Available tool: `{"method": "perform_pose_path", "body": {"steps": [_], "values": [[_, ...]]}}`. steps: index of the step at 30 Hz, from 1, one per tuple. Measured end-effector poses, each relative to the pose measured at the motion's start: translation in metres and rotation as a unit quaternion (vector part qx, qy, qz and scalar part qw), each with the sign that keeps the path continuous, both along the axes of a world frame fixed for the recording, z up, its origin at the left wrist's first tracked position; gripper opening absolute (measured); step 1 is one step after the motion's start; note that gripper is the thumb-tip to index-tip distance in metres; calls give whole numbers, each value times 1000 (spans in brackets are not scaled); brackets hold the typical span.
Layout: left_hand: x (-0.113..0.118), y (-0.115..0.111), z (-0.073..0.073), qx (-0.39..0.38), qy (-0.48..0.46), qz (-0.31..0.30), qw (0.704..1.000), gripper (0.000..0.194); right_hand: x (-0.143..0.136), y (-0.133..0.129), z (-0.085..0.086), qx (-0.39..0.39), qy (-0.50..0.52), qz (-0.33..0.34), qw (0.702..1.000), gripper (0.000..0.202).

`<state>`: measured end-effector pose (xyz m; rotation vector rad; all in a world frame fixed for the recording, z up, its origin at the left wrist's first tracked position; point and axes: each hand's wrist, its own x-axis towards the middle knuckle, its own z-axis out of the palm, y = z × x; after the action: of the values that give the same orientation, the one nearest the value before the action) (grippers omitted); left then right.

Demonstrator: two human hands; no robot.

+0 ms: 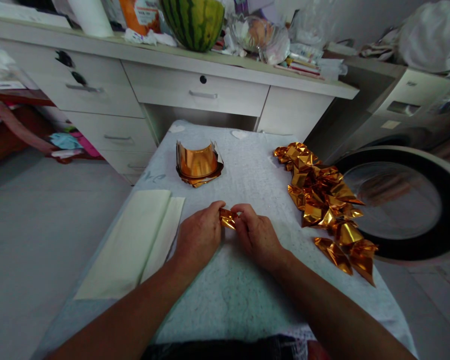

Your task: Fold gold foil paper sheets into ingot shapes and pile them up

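Note:
Between my two hands is a small piece of shiny gold foil paper (228,219), partly covered by the fingers. My left hand (202,230) is closed on its left end, and my right hand (257,232) pinches the right end. Beyond them, a curved stack of gold foil sheets (198,162) rests on the cloth-covered table (247,165). Off to the right lies a heap of folded gold foil pieces (318,187). Left of my left hand, pale folded paper sheets (129,242) lie flat.
A white desk with drawers (202,92) stands behind the table, bearing a cut watermelon (195,22), a glass bowl (257,35) and a paper roll (92,17). At the right, a washing machine (393,105) has its round door (397,200) swung out beside the table edge.

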<state>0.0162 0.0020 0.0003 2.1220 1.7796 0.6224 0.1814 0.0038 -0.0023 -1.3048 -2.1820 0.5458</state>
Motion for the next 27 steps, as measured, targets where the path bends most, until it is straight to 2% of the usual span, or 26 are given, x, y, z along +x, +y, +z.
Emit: {"method": "perform_pose_path", "body": {"steps": [6, 11, 15, 18, 21, 25, 27], "values": [[2, -2, -4, 31, -19, -62, 997, 32, 3, 2, 1, 6, -8, -68, 998, 25], [0, -1, 1, 9, -34, -3, 999, 33, 5, 2, 0, -30, 28, -30, 999, 25], [-3, 0, 9, -54, -132, 19, 990, 20, 14, 3, 5, -13, 89, 8, 996, 38], [-6, 3, 11, -92, -208, 16, 974, 12, 20, 6, 11, 12, 111, 71, 991, 46], [-9, 5, 9, -129, -289, 3, 949, 7, 22, 10, 14, -15, 140, 120, 983, 34], [-12, 7, 7, -191, -407, -20, 893, 10, 24, 14, 14, -97, 213, 90, 968, 10], [-13, 7, 8, -206, -448, -40, 869, 18, 27, 15, 13, -180, 277, 73, 941, 5]]}}
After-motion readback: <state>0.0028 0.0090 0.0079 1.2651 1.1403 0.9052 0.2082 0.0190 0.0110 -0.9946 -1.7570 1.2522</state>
